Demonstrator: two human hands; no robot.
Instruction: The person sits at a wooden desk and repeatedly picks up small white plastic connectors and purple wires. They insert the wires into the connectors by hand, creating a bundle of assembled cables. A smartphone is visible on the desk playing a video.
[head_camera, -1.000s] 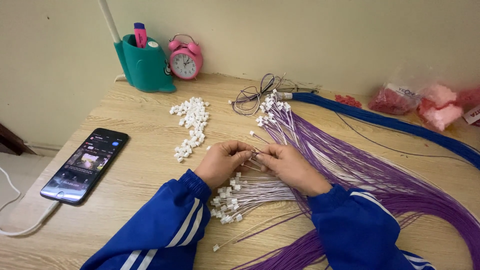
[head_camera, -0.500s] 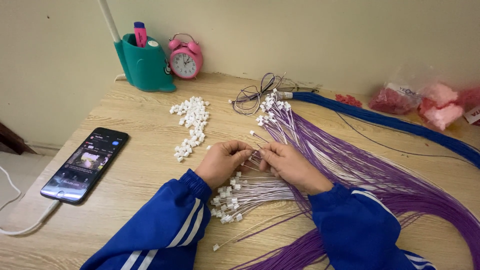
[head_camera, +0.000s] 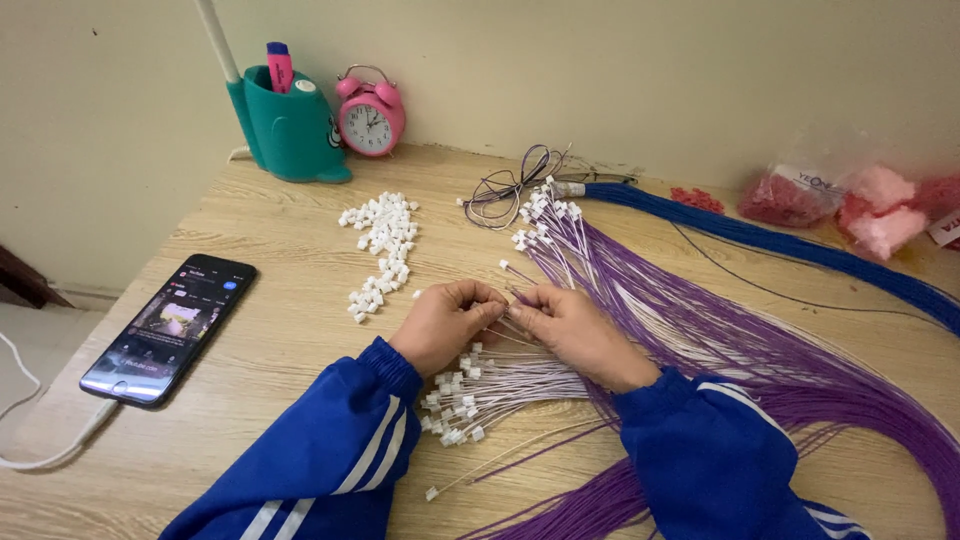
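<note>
My left hand (head_camera: 447, 322) and my right hand (head_camera: 572, 327) meet fingertip to fingertip at the middle of the wooden desk (head_camera: 280, 330). They pinch a thin purple wire between them, the left fingers closed on a small white connector at its end. Below the hands lies a bunch of wires with white connectors fitted (head_camera: 470, 395). A wide fan of purple and white wires (head_camera: 700, 340) runs off to the right. A pile of loose white connectors (head_camera: 385, 240) lies just left of my left hand. Both arms wear blue sleeves with white stripes.
A phone (head_camera: 170, 328) with a lit screen and a cable lies at the left. A teal pen holder (head_camera: 290, 125) and a pink alarm clock (head_camera: 370, 115) stand by the wall. A blue wire bundle (head_camera: 780, 240) and bags of pink and red parts (head_camera: 850, 205) lie at the back right.
The hands stay in the same spot; the fingers shift slightly as they work the wire end and connector together.
</note>
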